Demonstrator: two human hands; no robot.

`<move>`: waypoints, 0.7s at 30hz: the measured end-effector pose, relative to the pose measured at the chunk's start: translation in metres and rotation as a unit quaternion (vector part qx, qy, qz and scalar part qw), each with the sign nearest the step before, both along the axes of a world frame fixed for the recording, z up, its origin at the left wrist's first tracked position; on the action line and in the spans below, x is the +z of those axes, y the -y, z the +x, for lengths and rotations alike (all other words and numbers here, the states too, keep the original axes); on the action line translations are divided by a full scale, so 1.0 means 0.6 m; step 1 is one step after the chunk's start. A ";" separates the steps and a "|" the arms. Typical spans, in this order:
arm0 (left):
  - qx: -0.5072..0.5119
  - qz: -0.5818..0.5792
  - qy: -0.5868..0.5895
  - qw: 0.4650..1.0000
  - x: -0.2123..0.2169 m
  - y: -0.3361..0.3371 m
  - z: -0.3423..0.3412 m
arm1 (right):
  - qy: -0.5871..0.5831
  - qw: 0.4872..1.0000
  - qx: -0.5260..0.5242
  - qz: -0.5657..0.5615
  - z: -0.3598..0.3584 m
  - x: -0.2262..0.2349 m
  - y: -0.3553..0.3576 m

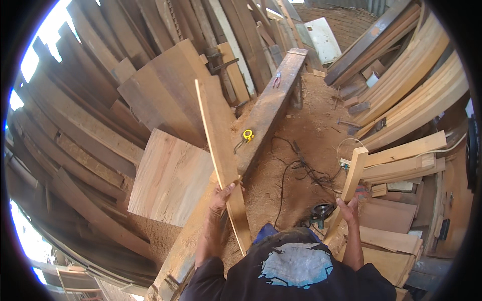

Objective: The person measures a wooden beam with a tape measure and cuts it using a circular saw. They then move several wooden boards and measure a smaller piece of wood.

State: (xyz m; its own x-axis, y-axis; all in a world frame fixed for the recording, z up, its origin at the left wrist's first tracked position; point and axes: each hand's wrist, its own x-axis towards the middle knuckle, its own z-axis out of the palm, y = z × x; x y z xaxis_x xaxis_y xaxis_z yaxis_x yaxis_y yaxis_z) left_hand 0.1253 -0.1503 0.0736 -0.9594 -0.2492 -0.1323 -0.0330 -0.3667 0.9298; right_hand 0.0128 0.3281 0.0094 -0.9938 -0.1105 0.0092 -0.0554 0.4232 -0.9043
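Observation:
My left hand [221, 196] is closed around the edges of a long, thin wooden board [219, 135], which slants up and away from my body. To the right, my right hand [349, 208] grips a narrow wooden batten [355, 170] that stands tilted beside me. Between the two pieces lies a long, worn bench beam [278, 100]. On it sit a yellow tape measure [247, 135] and, farther off, a pair of pliers [277, 79]. A dark power tool [321, 211] rests just left of my right hand, partly hidden by the batten.
Dark cables [304, 165] tangle over the sawdust-covered floor [296, 200]. A square wooden panel [170, 178] and a larger panel [163, 90] lean at left. Many planks [75, 110] stand along the left wall. Stacked timber [416, 95] and short offcuts [396, 168] fill the right side.

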 end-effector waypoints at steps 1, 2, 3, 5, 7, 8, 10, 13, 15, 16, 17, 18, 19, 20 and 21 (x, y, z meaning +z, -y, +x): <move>-0.007 -0.001 -0.001 1.000 0.012 -0.002 -0.014 | -0.001 1.000 -0.007 -0.001 0.001 0.006 -0.012; 0.013 -0.039 -0.038 0.998 0.034 -0.005 -0.025 | 0.033 0.999 -0.009 -0.026 0.000 0.014 -0.021; 0.027 -0.078 -0.076 0.994 0.063 -0.014 -0.045 | 0.065 0.996 -0.017 -0.051 -0.001 0.020 -0.037; 0.095 -0.142 -0.122 0.978 0.128 -0.032 -0.076 | 0.045 0.998 -0.021 -0.048 -0.022 0.017 -0.061; 0.159 -0.202 -0.173 0.951 0.178 -0.014 -0.100 | 0.039 0.998 -0.018 -0.039 -0.029 -0.003 -0.081; 0.180 -0.209 -0.181 0.944 0.202 -0.018 -0.114 | 0.043 0.998 -0.021 -0.033 -0.036 -0.013 -0.090; 0.193 -0.216 -0.192 0.938 0.230 -0.018 -0.148 | 0.045 0.998 -0.030 -0.029 -0.044 -0.022 -0.105; 0.212 -0.184 -0.227 0.932 0.243 -0.014 -0.195 | 0.076 0.995 -0.030 -0.054 -0.059 -0.026 -0.104; 0.255 -0.138 -0.270 0.918 0.240 -0.027 -0.238 | 0.037 0.998 -0.049 -0.033 -0.071 -0.012 -0.088; 0.253 -0.140 -0.272 0.918 0.238 -0.024 -0.255 | 0.036 0.997 -0.050 -0.036 -0.079 -0.015 -0.076; 0.278 -0.125 -0.282 0.910 0.231 -0.020 -0.274 | 0.018 0.997 -0.065 -0.043 -0.085 -0.017 -0.068; 0.302 -0.109 -0.292 0.901 0.227 -0.014 -0.293 | 0.000 0.995 -0.080 -0.051 -0.095 -0.020 -0.061; 0.301 -0.107 -0.293 0.901 0.228 -0.004 -0.312 | -0.002 0.995 -0.082 -0.050 -0.109 -0.019 -0.056; 0.309 -0.090 -0.291 0.901 0.230 0.005 -0.329 | 0.021 0.997 -0.065 -0.041 -0.126 -0.016 -0.053; 0.317 -0.074 -0.288 0.901 0.231 0.016 -0.348 | 0.045 0.997 -0.047 -0.032 -0.144 -0.016 -0.048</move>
